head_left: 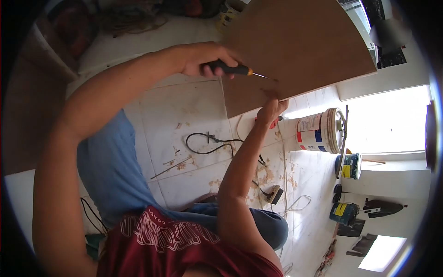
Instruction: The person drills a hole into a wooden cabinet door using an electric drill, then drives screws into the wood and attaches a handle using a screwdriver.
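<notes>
My left hand (210, 60) is wrapped around the black and yellow handle of a screwdriver (235, 69). The shaft points right, and its tip meets the face of a brown wooden panel (300, 41) at a small dark spot. At the panel's lower edge, my right hand (273, 111) grips the board, with some fingers hidden behind it. Just beyond my right wrist a red object (275, 123) shows in part; its kind is not clear.
A white paint bucket (311, 133) lies to the right of my right arm, near smaller dark buckets (344, 212). A black cable (203, 151), wood shavings (265, 175) and a power socket block (275, 195) are on the tiled floor (161, 124). A bright window (387, 122) is at right.
</notes>
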`<state>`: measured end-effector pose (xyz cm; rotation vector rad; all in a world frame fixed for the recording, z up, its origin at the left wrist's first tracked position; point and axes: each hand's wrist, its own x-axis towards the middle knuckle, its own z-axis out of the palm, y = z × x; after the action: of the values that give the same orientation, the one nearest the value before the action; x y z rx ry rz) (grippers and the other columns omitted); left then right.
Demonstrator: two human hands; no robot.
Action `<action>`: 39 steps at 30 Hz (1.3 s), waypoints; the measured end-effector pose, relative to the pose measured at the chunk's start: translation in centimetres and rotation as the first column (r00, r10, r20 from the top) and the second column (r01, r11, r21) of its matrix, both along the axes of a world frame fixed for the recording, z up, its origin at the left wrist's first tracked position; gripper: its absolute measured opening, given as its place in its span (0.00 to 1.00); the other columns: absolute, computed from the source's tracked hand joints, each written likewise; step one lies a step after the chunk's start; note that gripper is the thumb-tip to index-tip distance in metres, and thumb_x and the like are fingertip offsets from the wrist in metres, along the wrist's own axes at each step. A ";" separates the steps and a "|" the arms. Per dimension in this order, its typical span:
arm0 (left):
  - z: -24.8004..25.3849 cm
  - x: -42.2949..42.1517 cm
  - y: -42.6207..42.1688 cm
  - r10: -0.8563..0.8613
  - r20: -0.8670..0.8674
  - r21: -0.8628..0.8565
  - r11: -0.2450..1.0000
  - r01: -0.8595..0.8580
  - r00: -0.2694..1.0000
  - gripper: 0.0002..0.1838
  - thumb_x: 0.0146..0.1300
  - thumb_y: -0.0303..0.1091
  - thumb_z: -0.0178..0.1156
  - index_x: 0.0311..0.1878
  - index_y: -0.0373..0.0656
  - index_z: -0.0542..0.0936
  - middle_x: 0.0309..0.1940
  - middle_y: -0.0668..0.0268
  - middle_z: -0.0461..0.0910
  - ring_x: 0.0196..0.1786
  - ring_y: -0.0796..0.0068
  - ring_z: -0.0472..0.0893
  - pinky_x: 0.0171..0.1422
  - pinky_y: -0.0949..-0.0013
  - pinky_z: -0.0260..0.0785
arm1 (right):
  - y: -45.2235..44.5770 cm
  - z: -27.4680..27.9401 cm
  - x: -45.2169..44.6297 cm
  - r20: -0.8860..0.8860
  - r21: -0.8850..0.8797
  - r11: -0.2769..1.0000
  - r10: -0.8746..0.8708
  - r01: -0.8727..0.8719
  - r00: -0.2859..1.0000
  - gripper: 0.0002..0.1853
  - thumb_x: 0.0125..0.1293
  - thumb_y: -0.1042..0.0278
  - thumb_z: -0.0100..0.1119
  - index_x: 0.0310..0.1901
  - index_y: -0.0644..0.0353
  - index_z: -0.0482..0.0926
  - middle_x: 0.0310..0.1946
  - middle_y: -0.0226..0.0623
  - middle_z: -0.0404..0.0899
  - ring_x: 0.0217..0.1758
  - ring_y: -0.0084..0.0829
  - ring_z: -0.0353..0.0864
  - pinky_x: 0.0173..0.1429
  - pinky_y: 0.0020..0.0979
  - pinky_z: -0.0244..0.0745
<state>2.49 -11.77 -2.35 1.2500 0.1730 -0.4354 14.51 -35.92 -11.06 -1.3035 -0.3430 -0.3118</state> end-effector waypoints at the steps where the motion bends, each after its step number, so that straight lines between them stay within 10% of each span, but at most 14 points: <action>1: -0.7 0.2 0.6 0.002 -0.076 -0.098 0.995 -0.010 0.997 0.26 0.68 0.39 0.64 0.68 0.46 0.76 0.31 0.70 0.76 0.21 0.92 0.64 0.17 0.86 0.53 | -0.2 0.1 0.2 -0.017 -0.024 1.000 -0.010 0.009 1.000 0.15 0.51 0.80 0.60 0.43 0.69 0.80 0.39 0.37 0.80 0.40 0.29 0.79 0.49 0.31 0.76; 4: -0.6 0.5 0.1 -0.019 -0.125 -0.111 0.994 0.005 0.992 0.26 0.69 0.41 0.63 0.68 0.45 0.75 0.29 0.69 0.75 0.20 0.94 0.62 0.15 0.89 0.46 | 0.0 0.0 0.4 -0.069 -0.061 0.998 -0.033 0.029 0.997 0.16 0.48 0.79 0.60 0.42 0.69 0.80 0.37 0.36 0.80 0.40 0.29 0.78 0.48 0.31 0.75; 10: -1.2 2.8 -0.3 -0.133 0.025 0.205 0.971 0.125 0.991 0.25 0.67 0.39 0.65 0.68 0.52 0.77 0.28 0.67 0.78 0.20 0.86 0.70 0.22 0.80 0.65 | -1.5 -0.3 2.2 -0.056 -0.167 0.981 -0.103 0.093 0.993 0.14 0.49 0.78 0.58 0.40 0.70 0.79 0.34 0.34 0.79 0.40 0.27 0.77 0.46 0.30 0.75; 13: -5.5 3.8 -2.6 -0.322 0.761 0.635 0.544 -0.548 0.563 0.25 0.65 0.40 0.66 0.66 0.56 0.79 0.36 0.61 0.85 0.31 0.69 0.83 0.37 0.68 0.77 | -1.8 -0.1 2.3 -0.012 -0.189 0.974 -0.129 0.124 0.992 0.14 0.51 0.76 0.58 0.41 0.70 0.80 0.34 0.34 0.79 0.40 0.28 0.77 0.45 0.30 0.75; 16: -5.2 0.8 -5.7 -0.359 0.691 0.719 0.251 -0.648 0.627 0.25 0.64 0.42 0.64 0.66 0.56 0.79 0.40 0.64 0.88 0.41 0.65 0.86 0.45 0.59 0.77 | -1.7 0.5 2.9 -0.017 -0.113 0.988 -0.109 0.106 0.994 0.15 0.53 0.75 0.58 0.43 0.70 0.80 0.36 0.37 0.80 0.38 0.29 0.78 0.42 0.31 0.77; 19: -3.5 1.0 -6.0 -0.332 0.722 0.687 0.236 -0.687 0.608 0.20 0.65 0.41 0.65 0.60 0.55 0.84 0.49 0.58 0.86 0.45 0.59 0.86 0.49 0.61 0.78 | -1.5 0.6 3.3 -0.042 0.032 0.998 -0.046 0.047 0.998 0.17 0.53 0.76 0.60 0.46 0.70 0.81 0.39 0.40 0.82 0.37 0.30 0.80 0.39 0.31 0.78; 27: 0.5 1.7 -5.5 0.030 0.248 0.760 0.614 -0.214 0.968 0.19 0.69 0.47 0.61 0.54 0.44 0.85 0.31 0.70 0.80 0.25 0.84 0.72 0.28 0.77 0.64 | -1.6 -1.2 4.3 -0.060 0.073 0.997 0.016 -0.012 0.998 0.23 0.46 0.80 0.58 0.48 0.66 0.83 0.36 0.33 0.84 0.39 0.27 0.81 0.46 0.28 0.76; 39: 2.7 1.9 -6.0 0.146 -0.052 0.383 0.917 -0.115 0.988 0.22 0.73 0.43 0.56 0.56 0.32 0.81 0.30 0.71 0.73 0.23 0.88 0.66 0.23 0.81 0.56 | -3.0 -0.2 4.7 -0.051 -0.105 0.993 -0.065 0.060 0.997 0.27 0.46 0.77 0.60 0.54 0.64 0.82 0.41 0.40 0.86 0.44 0.35 0.85 0.52 0.33 0.77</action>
<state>4.42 -17.81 0.37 1.5915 0.4227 -0.3446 19.23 -38.92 -11.29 -1.4239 -0.2752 -0.3140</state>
